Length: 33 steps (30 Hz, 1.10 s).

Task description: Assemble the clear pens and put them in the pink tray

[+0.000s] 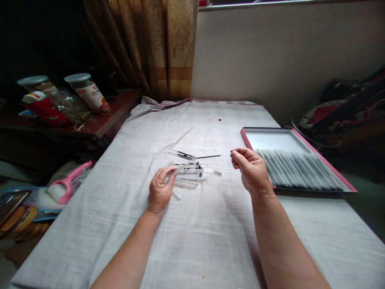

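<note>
My right hand (pixel 250 168) pinches the clear end of a pen refill (pixel 210 156), whose black ink length points left above the tablecloth. Between the thumb and fingers of my left hand (pixel 161 189) is a clear pen barrel (pixel 183 167), slanting up to the right. Around and beneath it lie several loose clear barrels (pixel 186 184) and black-ended pen parts. A few dark refills (pixel 185 155) rest just beyond them. A small whitish pen piece (pixel 217 172) lies between my hands.
At right, a pink-edged box (pixel 326 161) holds a row of clear pens (pixel 300 170). A red speck (pixel 219 119) is on the tablecloth (pixel 192 241). Jars (pixel 92 94) stand on a side table at left, above a pink-handled object (pixel 67 182). A curtain (pixel 168 48) hangs behind.
</note>
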{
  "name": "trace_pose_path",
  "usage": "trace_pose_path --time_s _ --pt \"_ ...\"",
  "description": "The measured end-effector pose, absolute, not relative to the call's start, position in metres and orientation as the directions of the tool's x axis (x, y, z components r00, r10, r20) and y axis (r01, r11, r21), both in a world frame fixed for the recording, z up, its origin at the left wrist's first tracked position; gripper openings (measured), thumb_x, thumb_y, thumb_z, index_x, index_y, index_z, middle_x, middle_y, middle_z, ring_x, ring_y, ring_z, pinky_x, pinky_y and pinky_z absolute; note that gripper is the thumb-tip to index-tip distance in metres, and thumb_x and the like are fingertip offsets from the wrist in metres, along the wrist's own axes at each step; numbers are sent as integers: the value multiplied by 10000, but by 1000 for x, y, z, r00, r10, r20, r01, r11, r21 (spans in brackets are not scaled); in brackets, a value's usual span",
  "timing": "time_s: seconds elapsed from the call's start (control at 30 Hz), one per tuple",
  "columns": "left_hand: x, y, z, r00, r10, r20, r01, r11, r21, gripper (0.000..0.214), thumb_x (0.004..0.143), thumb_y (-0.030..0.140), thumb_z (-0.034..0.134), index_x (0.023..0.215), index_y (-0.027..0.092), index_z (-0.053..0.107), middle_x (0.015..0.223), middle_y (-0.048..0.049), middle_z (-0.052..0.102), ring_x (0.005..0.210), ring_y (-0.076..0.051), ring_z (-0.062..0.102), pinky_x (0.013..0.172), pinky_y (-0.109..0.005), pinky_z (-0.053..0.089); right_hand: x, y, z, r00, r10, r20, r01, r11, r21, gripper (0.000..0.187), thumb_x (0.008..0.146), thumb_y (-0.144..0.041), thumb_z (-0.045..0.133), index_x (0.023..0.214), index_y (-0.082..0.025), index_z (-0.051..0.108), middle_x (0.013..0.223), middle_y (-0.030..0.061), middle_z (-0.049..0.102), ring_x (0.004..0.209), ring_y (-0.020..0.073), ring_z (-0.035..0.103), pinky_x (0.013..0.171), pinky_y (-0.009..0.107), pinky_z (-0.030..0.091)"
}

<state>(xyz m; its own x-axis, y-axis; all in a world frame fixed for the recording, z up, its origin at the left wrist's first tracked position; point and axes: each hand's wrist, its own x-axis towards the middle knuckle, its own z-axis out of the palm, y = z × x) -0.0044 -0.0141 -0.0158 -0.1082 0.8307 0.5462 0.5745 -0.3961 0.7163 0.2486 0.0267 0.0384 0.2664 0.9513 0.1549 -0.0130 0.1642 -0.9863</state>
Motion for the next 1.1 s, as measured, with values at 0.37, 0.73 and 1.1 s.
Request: trace_pose_path --time_s 0.37,0.73,1.1 --pt "-7 -15 -15 -56 807 588 612 -437 659 150 879 235 579 989 219 680 934 -46 705 899 -177 668 842 -311 528 244 21 47 169 971 166 45 161 -986 250 659 -419 719 715 -185 654 592 -19 574 515 91 461 470 224 384" --pt "1 -22 -16 106 783 613 708 -492 506 164 897 235 579 1037 221 663 953 -42 718 910 -185 662 813 -337 510 217 16 29 -148 983 111 158 135 -978 258 715 -394 693 847 -181 756 827 67 744 751 181 651 683 311 511" --pt "2 -21 -17 54 792 609 635 -497 591 158 896 207 575 1029 200 660 939 -43 703 890 -169 664 821 -317 541 244 20 19 89 994 -62 948 -104 -300 256 833 -369 578 989 -216 711 1022 92 697 859 231 653 704 313 462"
